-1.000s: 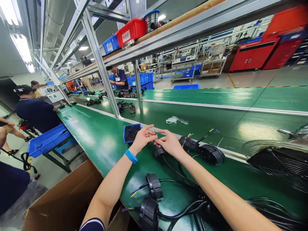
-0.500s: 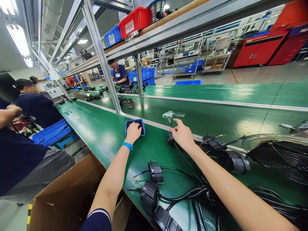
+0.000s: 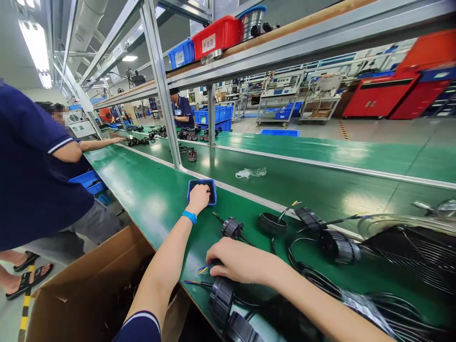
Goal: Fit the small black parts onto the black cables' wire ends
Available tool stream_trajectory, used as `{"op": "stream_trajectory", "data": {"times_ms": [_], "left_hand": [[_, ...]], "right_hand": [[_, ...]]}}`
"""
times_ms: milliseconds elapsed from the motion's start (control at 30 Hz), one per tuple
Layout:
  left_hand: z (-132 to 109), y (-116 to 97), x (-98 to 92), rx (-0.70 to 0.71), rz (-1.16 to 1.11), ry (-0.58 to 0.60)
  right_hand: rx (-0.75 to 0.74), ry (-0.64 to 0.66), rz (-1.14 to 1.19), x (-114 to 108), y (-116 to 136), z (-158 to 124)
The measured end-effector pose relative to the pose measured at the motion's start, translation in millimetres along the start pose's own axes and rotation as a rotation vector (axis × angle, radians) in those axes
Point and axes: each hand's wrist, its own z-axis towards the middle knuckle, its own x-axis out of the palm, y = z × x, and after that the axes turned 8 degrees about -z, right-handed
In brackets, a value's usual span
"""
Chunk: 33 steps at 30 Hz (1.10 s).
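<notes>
My left hand, with a blue wristband, reaches into a small blue tray of small dark parts on the green bench; its fingers curl down inside and what they hold is hidden. My right hand lies over a black round cable fitting near the bench's front edge, fingers closed round it. Its coloured wire ends stick out to the left. More black fittings with black cables lie around, one just below my right hand.
A person in a dark blue shirt stands close on the left, arm stretched to the bench. An open cardboard box sits below the bench edge. A black wire fan guard lies right. A plastic bag rests on the conveyor. Another person works farther back.
My right hand left the wire ends near the conveyor edge and came down onto the near fitting. My left hand stays in the blue tray. A person moved in close on the left.
</notes>
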Motion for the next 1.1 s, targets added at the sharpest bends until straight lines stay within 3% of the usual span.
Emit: {"op": "stream_trajectory", "data": {"times_ms": [67,167,367,500,700,933,1100], "left_hand": [[0,0,0.2,0.004,-0.008,-0.011],[-1,-1,-0.1,0.002,-0.027,-0.045],[-1,0,-2.0,-0.004,-0.098,-0.134],[4,5,0.4,0.006,-0.164,-0.165],[7,11,3.0,0.026,-0.239,-0.188],[5,9,0.0,0.022,-0.264,-0.249],[7,13,0.3,-0.018,-0.316,-0.240]], "right_hand": [[0.029,0.021,-0.028,4,3,3],[0.078,-0.061,-0.025,3,-10,11],[0.414,-0.463,-0.029,-5,-60,21],[0.567,-0.667,0.106,-1,-93,22],[0.531,-0.795,0.437,7,-115,31],[0.444,-0.893,0.680,12,-114,35],[0.368,-0.884,0.838,13,-111,38]]}}
